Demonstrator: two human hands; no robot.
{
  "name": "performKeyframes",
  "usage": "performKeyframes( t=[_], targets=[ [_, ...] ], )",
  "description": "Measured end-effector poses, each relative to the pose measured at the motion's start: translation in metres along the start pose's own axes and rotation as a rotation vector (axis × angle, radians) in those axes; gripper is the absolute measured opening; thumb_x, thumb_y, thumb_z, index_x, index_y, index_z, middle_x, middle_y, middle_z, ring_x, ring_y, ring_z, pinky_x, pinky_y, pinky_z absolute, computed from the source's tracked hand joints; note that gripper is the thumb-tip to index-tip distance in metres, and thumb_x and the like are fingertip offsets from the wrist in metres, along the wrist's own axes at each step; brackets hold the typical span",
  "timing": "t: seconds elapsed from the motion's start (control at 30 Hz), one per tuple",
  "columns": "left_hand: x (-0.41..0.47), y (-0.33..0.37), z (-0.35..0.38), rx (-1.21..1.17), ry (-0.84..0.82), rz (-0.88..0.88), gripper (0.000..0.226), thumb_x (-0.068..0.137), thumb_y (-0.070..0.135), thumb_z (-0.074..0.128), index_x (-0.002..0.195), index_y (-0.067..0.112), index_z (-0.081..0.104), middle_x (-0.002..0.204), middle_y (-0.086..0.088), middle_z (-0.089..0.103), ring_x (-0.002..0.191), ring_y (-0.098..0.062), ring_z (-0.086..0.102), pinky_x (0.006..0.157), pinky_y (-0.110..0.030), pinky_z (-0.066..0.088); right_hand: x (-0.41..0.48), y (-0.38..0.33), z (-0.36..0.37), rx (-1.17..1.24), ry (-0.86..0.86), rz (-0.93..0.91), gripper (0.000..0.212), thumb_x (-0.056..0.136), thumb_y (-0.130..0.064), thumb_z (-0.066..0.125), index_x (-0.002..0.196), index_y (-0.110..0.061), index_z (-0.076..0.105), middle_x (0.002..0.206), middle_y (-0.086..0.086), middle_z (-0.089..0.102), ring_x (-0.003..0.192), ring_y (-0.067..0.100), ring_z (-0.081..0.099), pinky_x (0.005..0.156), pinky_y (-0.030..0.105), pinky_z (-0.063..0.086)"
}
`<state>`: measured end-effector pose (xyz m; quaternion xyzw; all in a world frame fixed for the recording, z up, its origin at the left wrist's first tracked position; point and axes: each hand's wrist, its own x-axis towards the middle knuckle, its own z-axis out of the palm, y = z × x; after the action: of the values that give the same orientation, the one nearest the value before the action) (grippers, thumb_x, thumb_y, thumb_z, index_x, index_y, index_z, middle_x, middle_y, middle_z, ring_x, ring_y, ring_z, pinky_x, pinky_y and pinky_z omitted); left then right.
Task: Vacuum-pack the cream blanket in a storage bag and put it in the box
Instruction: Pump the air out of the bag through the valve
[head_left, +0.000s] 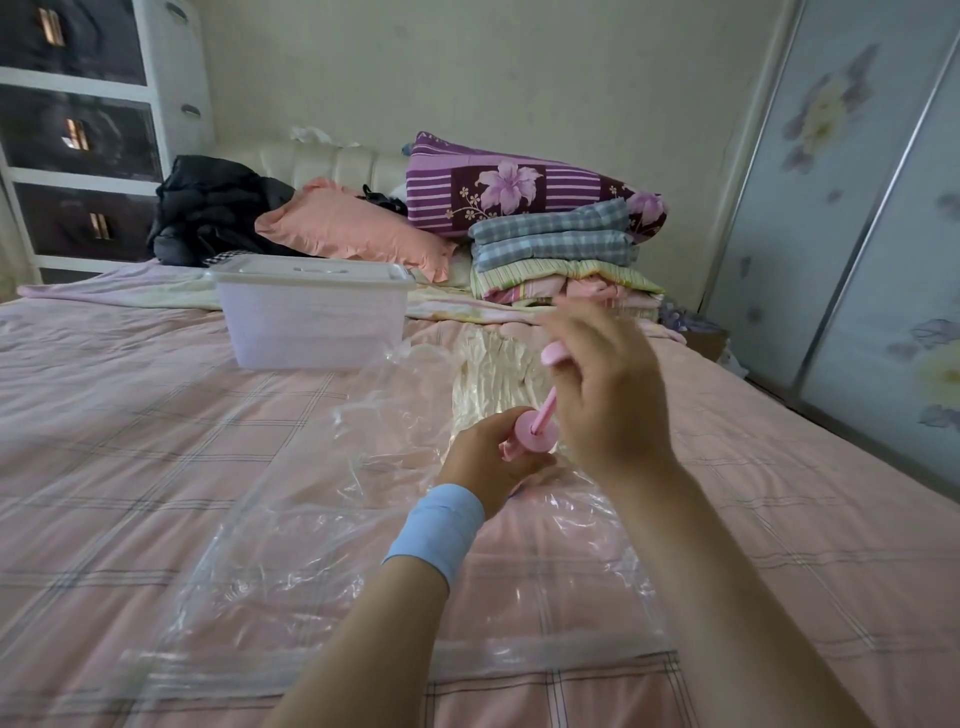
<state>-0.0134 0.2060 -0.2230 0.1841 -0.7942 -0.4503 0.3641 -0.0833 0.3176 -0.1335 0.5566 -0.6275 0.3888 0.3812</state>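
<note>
Bag (291, 545) was laid flat, seal nearest. Pump (535, 428) base was gripped by the left hand (485, 460), probably to steady it on the bag. Its plunger (550, 356) was held in the raised right hand (602, 384), fingers curled. Blanket (488, 374) lay inside the bag's far end; 1 lidded box (311, 322) beyond.

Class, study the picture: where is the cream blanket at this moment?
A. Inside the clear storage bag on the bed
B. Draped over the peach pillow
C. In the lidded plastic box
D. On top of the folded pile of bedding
A: the cream blanket lies crumpled inside the clear storage bag, where the left hand and right hand hold a pink pump; the box has its lid on.
</note>
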Motion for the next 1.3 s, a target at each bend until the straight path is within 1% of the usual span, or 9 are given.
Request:
performKeyframes(
  t=[0.07, 0.2, 0.4, 0.53, 0.67, 0.8, 0.93, 1.07, 1.3],
  targets=[
    [-0.002, 0.004, 0.001, 0.036, 0.001, -0.02, 0.014, 0.073, 0.028, 0.071, 0.08, 0.035, 0.061, 0.079, 0.005, 0.065, 0.075, -0.016, 0.057, 0.073, -0.034, 0.053, -0.025, 0.009, 0.021, -0.066, -0.202, 0.043, 0.043, 0.09, -0.023, 0.039, 0.116, -0.014, 0.072, 0.124, 0.006, 0.067, 0.102, 0.031, 0.061, 0.085, 0.043, 0.051],
    [-0.003, 0.007, 0.004, 0.131, -0.006, -0.008, 0.011, 0.085, 0.016, 0.063, 0.096, 0.013, 0.059, 0.087, -0.01, 0.065, 0.085, -0.031, 0.062, 0.081, -0.042, 0.053, -0.047, 0.019, 0.037, -0.02, -0.345, 0.107, 0.036, 0.089, -0.021, 0.041, 0.105, -0.012, 0.073, 0.108, 0.004, 0.068, 0.088, 0.03, 0.062, 0.072, 0.038, 0.053],
    [-0.003, 0.002, 0.003, -0.037, 0.028, -0.019, 0.023, 0.079, 0.026, 0.071, 0.089, 0.044, 0.061, 0.09, 0.007, 0.067, 0.087, -0.02, 0.063, 0.08, -0.031, 0.056, -0.018, 0.004, 0.011, 0.098, -0.204, 0.05, 0.03, 0.09, -0.026, 0.043, 0.09, -0.011, 0.069, 0.094, 0.001, 0.061, 0.075, 0.024, 0.058, 0.063, 0.04, 0.052],
    [0.0, -0.003, 0.001, -0.028, 0.031, -0.015, 0.038, 0.075, 0.029, 0.078, 0.109, 0.041, 0.064, 0.1, 0.013, 0.069, 0.094, -0.013, 0.063, 0.09, -0.034, 0.054, 0.019, -0.011, -0.027, 0.156, 0.054, -0.044, 0.022, 0.096, -0.018, 0.054, 0.096, -0.006, 0.072, 0.097, 0.003, 0.061, 0.081, 0.019, 0.06, 0.066, 0.035, 0.053],
    [0.0, -0.006, 0.001, -0.053, 0.005, -0.037, 0.04, 0.07, 0.036, 0.077, 0.106, 0.046, 0.063, 0.102, 0.012, 0.069, 0.097, -0.017, 0.064, 0.091, -0.039, 0.055, 0.019, -0.017, -0.026, 0.138, 0.171, -0.042, 0.022, 0.098, -0.013, 0.052, 0.096, -0.005, 0.072, 0.096, 0.006, 0.065, 0.086, 0.022, 0.061, 0.071, 0.037, 0.052],
    [-0.002, -0.003, 0.005, -0.043, 0.014, -0.044, 0.029, 0.066, 0.038, 0.07, 0.093, 0.045, 0.064, 0.091, 0.008, 0.068, 0.089, -0.024, 0.063, 0.084, -0.045, 0.055, -0.006, 0.004, 0.007, 0.05, -0.023, 0.014, 0.03, 0.095, -0.02, 0.046, 0.104, -0.008, 0.072, 0.112, 0.007, 0.066, 0.103, 0.027, 0.057, 0.087, 0.043, 0.049],
    [-0.004, 0.001, 0.008, 0.037, -0.002, -0.036, 0.012, 0.076, 0.027, 0.063, 0.087, 0.026, 0.058, 0.084, -0.005, 0.065, 0.084, -0.029, 0.062, 0.081, -0.044, 0.054, -0.052, 0.017, 0.037, 0.002, -0.3, 0.075, 0.037, 0.088, -0.024, 0.04, 0.104, -0.013, 0.071, 0.107, 0.002, 0.066, 0.09, 0.026, 0.059, 0.075, 0.042, 0.054],
    [-0.006, -0.003, 0.007, 0.065, 0.028, -0.024, 0.024, 0.086, 0.016, 0.065, 0.08, 0.037, 0.054, 0.081, 0.004, 0.064, 0.079, -0.017, 0.061, 0.07, -0.025, 0.051, -0.045, 0.017, 0.031, 0.001, -0.282, 0.057, 0.01, 0.089, -0.014, 0.059, 0.087, -0.01, 0.068, 0.091, 0.002, 0.06, 0.072, 0.025, 0.056, 0.062, 0.037, 0.05],
    [0.0, -0.007, 0.004, -0.025, 0.046, -0.001, 0.033, 0.079, 0.025, 0.075, 0.106, 0.041, 0.065, 0.096, 0.013, 0.07, 0.095, -0.012, 0.064, 0.089, -0.031, 0.053, 0.009, -0.008, -0.021, 0.045, 0.022, -0.063, 0.012, 0.094, -0.016, 0.062, 0.095, -0.009, 0.072, 0.097, 0.006, 0.056, 0.072, 0.022, 0.058, 0.057, 0.037, 0.052]
  ],
)
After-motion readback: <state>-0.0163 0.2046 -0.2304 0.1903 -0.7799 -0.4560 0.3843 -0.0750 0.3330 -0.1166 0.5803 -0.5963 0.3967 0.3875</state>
